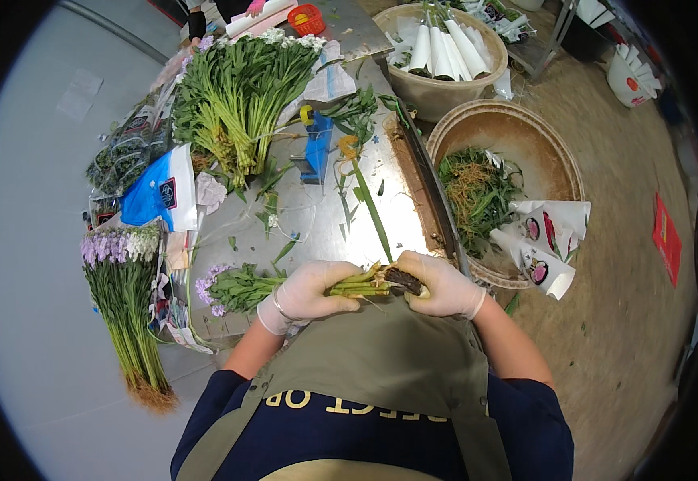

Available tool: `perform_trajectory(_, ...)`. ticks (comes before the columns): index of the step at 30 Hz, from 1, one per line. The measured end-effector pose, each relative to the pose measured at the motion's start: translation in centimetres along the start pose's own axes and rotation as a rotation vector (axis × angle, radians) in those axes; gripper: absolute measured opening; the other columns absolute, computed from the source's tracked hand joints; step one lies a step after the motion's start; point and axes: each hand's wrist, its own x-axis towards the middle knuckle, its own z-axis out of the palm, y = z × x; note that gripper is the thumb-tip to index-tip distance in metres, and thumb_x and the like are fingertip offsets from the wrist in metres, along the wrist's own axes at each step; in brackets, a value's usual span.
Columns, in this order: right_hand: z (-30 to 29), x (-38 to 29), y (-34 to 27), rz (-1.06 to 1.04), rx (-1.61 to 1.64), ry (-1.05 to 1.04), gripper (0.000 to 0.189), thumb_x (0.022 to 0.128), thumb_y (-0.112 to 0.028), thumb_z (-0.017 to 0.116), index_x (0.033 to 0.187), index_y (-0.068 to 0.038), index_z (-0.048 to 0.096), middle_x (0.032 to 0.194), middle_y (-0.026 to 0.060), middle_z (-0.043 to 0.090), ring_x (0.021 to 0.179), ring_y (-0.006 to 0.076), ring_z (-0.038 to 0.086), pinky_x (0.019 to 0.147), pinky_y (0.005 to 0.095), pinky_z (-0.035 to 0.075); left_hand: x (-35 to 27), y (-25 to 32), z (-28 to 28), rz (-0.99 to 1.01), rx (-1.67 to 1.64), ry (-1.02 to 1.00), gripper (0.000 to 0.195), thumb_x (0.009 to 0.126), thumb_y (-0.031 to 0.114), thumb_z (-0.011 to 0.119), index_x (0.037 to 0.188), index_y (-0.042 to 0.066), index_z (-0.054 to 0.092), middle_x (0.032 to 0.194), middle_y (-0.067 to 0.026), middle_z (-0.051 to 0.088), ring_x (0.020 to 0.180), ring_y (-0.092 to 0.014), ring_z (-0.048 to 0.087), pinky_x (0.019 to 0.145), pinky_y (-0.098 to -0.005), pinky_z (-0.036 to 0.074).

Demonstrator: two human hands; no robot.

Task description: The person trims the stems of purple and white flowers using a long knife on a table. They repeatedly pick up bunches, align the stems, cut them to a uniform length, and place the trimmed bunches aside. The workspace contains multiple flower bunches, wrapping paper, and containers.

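My left hand (313, 290), in a pale thin glove, grips a bunch of green flower stems (246, 287) with lilac blossoms (207, 287) pointing left. At the cut ends, my gloved right hand (436, 284) closes on a dark, soiled piece (404, 280) beside the stem ends; what exactly it is I cannot tell. Both hands are close together at the metal table's near edge, in front of my olive apron. A blue tape dispenser (317, 147) stands farther back on the metal table (288, 198), next to a large pile of leafy stems (240, 102) with white blossoms.
Right of the table, a round tub (505, 108) holds green waste (475, 192) and white paper sleeves (541, 240). Behind it, another tub (445, 90) holds white-wrapped bunches. A rooted bunch (126, 300) lies at left. A co-worker's arm (196, 27) shows at the far end, near a red basket (307, 24).
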Motion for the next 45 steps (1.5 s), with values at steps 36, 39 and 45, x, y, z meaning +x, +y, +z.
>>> perform_trajectory(36, 0.2, -1.6, 2.7, 0.137, -0.128, 0.517, 0.035, 0.08, -0.006, 0.062, 0.114, 0.0, 0.059, 0.097, 0.0183, 0.064, 0.083, 0.0302, 0.065, 0.075, 0.0342, 0.051, 2.4, -1.0, 0.4, -0.085, 0.001, -0.176, 0.032, 0.092, 0.035, 0.056, 0.105, 0.005, 0.059, 0.089, -0.0202, 0.064, 0.082, -0.037, 0.063, 0.072, -0.0421, 0.049)
perform_trajectory(39, 0.9, -1.5, 6.1, 0.222, -0.137, 0.617, 0.038, 0.081, -0.007, 0.062, 0.117, 0.003, 0.056, 0.103, 0.0208, 0.062, 0.09, 0.0314, 0.064, 0.079, 0.0351, 0.05, 4.1, -0.9, 1.6, -0.161, 0.19, -0.341, 0.039, 0.094, 0.037, 0.053, 0.116, 0.005, 0.057, 0.091, -0.0211, 0.066, 0.083, -0.04, 0.063, 0.074, -0.0443, 0.049)
perform_trajectory(45, 3.5, -1.9, 9.3, 0.325, 0.027, 0.662, 0.031, 0.087, -0.006, 0.061, 0.117, 0.004, 0.055, 0.102, 0.0107, 0.061, 0.092, 0.0171, 0.057, 0.083, 0.0303, 0.047, 5.9, -0.6, 3.0, -0.382, 0.398, -0.526, 0.044, 0.091, 0.043, 0.054, 0.115, 0.007, 0.062, 0.1, -0.0191, 0.068, 0.095, -0.036, 0.065, 0.084, -0.0439, 0.05)
